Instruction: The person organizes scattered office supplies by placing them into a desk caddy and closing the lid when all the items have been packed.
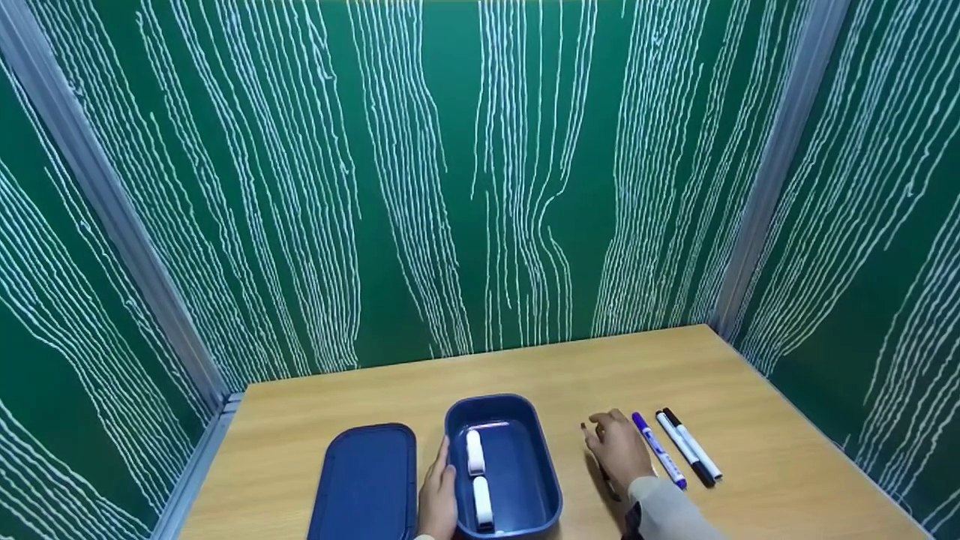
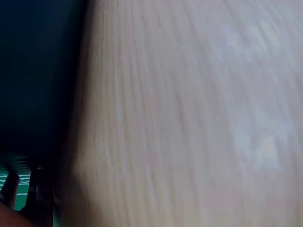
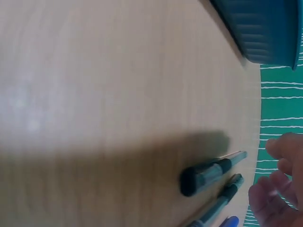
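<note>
A dark blue open box (image 1: 551,480) stands on the table, holding two small white oblong objects (image 1: 482,502) along its left side. My left hand (image 1: 439,495) rests against the box's left wall with its fingers extended. To the right of the box, my right hand (image 1: 621,454) hovers over the table, fingers loosely bent and holding nothing. Beneath it lie slim pens, partly hidden in the head view; the right wrist view shows a dark-ended pen (image 3: 203,177) and a second pen (image 3: 222,201). A blue-capped marker (image 1: 660,451) lies just right of that hand.
Two black-and-white markers (image 1: 694,444) lie side by side farther right. A dark blue lid (image 1: 367,480) lies flat left of the box. Green panels (image 1: 465,225) with white wavy lines enclose the wooden table (image 1: 600,367) at the back and sides.
</note>
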Demonstrator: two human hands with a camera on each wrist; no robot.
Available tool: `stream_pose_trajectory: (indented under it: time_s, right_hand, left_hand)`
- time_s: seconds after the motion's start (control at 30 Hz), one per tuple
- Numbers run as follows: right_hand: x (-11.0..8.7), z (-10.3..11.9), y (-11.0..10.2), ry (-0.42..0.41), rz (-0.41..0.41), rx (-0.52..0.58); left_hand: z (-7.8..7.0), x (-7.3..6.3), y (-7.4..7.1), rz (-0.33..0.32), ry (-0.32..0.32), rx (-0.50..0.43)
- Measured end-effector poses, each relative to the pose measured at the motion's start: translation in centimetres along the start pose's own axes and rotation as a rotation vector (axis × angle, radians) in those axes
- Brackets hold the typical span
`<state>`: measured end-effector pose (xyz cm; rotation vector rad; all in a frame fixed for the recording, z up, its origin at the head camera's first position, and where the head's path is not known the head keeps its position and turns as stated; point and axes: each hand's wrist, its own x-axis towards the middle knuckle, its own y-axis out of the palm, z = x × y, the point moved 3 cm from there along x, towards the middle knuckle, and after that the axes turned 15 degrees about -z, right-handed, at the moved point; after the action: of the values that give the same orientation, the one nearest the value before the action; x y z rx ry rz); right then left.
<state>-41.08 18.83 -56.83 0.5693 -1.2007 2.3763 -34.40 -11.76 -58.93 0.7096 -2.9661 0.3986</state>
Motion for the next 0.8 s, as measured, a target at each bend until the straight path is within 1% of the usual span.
stream_pose_trajectory:
  time_s: [0.13, 0.23, 0.4, 0.63, 0.8]
  right_hand:
    - [-0.2, -0.5, 0.6, 0.001, 0.039, -0.017]
    - [-0.3, -0.9, 1.0, 0.004, 0.069, -0.033]
    - [-0.7, -1.3, 1.3, -0.011, 0.085, -0.060]
    - [-0.8, -1.3, 1.4, -0.018, 0.157, -0.067]
    - [-0.7, -1.0, 1.4, -0.025, 0.204, -0.092]
  left_hand:
    - [-0.1, 0.0, -0.1, -0.004, 0.019, -0.002]
    - [-0.2, 0.1, -0.1, -0.008, 0.020, 0.005]
    - [-0.1, 0.0, -0.1, -0.011, 0.018, 0.021]
    - [-0.1, -0.2, -0.1, -0.024, 0.050, 0.013]
    - [-0.2, -0.3, -0.2, -0.025, 0.030, 0.015]
